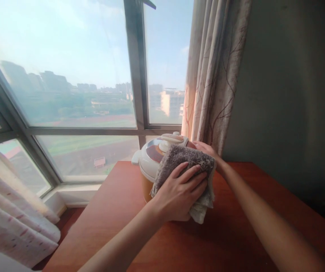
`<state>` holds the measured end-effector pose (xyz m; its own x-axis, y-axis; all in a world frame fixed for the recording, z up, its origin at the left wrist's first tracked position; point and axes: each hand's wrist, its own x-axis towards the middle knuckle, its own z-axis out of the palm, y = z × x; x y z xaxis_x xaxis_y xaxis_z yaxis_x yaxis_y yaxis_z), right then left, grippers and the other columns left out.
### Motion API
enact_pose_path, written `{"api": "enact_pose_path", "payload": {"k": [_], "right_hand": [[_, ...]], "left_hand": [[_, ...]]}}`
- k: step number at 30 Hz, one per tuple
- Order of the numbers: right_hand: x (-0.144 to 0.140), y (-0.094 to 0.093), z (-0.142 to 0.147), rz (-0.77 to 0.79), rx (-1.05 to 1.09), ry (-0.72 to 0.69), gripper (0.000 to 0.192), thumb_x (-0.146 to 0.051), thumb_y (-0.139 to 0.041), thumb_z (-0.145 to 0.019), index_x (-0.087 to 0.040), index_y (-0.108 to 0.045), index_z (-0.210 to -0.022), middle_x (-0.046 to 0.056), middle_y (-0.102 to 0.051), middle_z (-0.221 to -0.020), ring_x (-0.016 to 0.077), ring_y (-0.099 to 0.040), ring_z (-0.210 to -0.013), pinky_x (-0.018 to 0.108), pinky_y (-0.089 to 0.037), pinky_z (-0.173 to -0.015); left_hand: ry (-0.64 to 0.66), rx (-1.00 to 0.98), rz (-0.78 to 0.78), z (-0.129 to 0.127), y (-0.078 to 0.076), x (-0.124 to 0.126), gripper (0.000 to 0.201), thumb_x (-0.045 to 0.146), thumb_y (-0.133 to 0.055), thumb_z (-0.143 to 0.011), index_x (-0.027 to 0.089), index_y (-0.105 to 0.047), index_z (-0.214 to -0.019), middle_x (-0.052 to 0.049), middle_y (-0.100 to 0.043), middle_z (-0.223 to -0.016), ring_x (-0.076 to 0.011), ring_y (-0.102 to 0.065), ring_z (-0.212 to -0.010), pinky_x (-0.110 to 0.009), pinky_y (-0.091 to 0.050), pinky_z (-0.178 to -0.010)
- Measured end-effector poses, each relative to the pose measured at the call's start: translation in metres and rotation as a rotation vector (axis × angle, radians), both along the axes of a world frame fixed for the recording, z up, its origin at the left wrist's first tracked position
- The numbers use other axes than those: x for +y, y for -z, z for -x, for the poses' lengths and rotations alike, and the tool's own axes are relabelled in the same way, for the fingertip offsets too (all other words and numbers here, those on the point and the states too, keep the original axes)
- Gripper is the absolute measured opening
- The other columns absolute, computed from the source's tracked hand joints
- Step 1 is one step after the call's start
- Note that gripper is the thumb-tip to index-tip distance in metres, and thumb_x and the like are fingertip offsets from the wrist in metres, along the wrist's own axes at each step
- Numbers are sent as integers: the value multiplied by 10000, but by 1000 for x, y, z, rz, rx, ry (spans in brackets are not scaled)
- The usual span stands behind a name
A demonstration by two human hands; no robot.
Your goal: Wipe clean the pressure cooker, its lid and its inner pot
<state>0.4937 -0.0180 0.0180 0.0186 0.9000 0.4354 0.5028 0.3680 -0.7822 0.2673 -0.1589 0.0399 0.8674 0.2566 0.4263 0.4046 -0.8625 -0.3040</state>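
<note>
A rice cooker [148, 160] with a white rim, a handled lid and a brown body stands on the reddish wooden table. Over its near right side lies a grey-brown towel [176, 158], folded, with a paler layer hanging below. My left hand [181, 189] holds the towel against the cooker, fingers bent over the cloth and thumb out of sight. At the cooker's back right, my right hand [207, 149] rests along its upper side with fingers stretched out. The towel and cooker hide part of that hand.
The wooden table [100, 223] extends around the cooker. Behind it are large window panes in a grey frame [135, 75]. A patterned curtain [210, 68] hangs just beyond my right hand, and another curtain [9, 215] is at left. A dark wall [287, 94] stands at right.
</note>
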Motion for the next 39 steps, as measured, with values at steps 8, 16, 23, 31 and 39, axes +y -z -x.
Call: {"api": "enact_pose_path", "payload": {"k": [8, 16, 23, 31, 39], "right_hand": [[-9, -8, -15, -11, 52, -29, 435, -437, -610, -814, -168, -681, -1149, 141, -684, -1227, 300, -624, -1164, 486, -445, -1053], [-39, -30, -14, -107, 114, 5, 407, -367, -588, -847, -187, -637, -1209, 133, -645, -1295, 276, -626, -1156, 473, -469, -1029], [-78, -57, 22, -222, 91, -14, 369, -367, -553, -894, -209, -643, -1215, 100, -678, -1245, 254, -641, -1133, 424, -505, -983], [-149, -75, 71, -524, -238, -14, 310, -208, -499, -903, -222, -681, -1154, 60, -713, -1184, 224, -647, -1132, 385, -498, -1011], [-155, -45, 55, -449, -177, 163, 297, -252, -501, -903, -183, -701, -1110, 95, -708, -1184, 245, -650, -1117, 403, -495, -1017]], "left_hand": [[-71, -209, -87, 47, -2, 18, 606, 412, -557, -880, 233, -470, -1452, -49, -427, -1547, -290, -364, -1426, -487, -152, -1228], [-193, -695, 66, 84, 15, 39, 589, 466, -486, -898, 248, -462, -1445, -91, -494, -1488, -317, -395, -1399, -545, -232, -1187], [-321, -833, 123, 48, 14, 13, 447, 444, -475, -895, 283, -619, -1287, -40, -612, -1369, -320, -386, -1387, -556, -177, -1192], [-114, -298, -22, -1, 9, -6, 663, 445, -618, -727, 279, -572, -1368, -45, -593, -1401, -371, -345, -1403, -576, -5, -1201], [-10, 40, -66, -39, -26, 10, 556, 379, -660, -690, 106, -678, -1175, -194, -660, -1240, -394, -485, -1266, -569, -208, -1159]]}}
